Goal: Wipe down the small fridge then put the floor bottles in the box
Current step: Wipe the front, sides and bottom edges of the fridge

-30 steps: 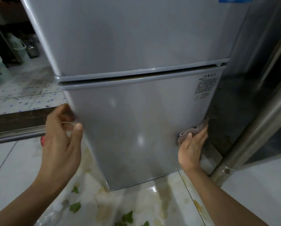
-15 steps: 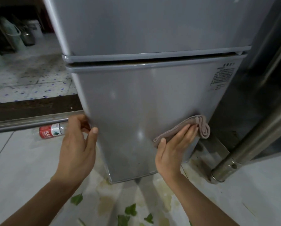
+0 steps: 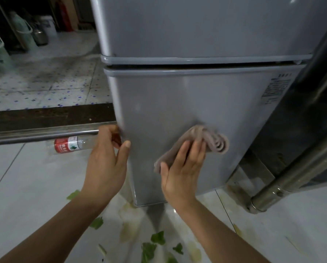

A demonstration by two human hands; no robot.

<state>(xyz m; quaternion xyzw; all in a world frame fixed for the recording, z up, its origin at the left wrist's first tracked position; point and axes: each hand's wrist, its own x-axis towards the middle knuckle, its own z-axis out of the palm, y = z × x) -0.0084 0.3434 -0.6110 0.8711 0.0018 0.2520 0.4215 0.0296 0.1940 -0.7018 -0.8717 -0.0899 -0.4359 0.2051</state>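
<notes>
- Wiping the lower door of the small fridge [image 3: 187, 103], with the bottle-and-box part of the task not yet started.
- Pressing the folded cloth [image 3: 206, 143] flat against the door under the straight, spread fingers [image 3: 196, 149] of the right hand [image 3: 183, 173]; thumb lying along the cloth's lower edge.
- Bunching up just beyond the right fingertips: a loose roll of cloth, not pinned by anything.
- Gripping the door's left edge with the left hand [image 3: 105, 164], thumb [image 3: 124, 150] on the front face, the other fingers curled round the side and mostly hidden.
- Lying on the floor just beyond the left hand's knuckles: one clear bottle [image 3: 71, 145] with a red label, on its side beside the metal rail [image 3: 41, 134].
- Risking a slipped cloth, judging by that unpinned roll: a flat palm holding it by pressure alone.
- Risking a swinging door if the left grip pulls while the right pushes.
- Risking a slip underfoot, with green leaf scraps [image 3: 155, 242] and yellowish stains below both wrists.
- Not seeing any box.
</notes>
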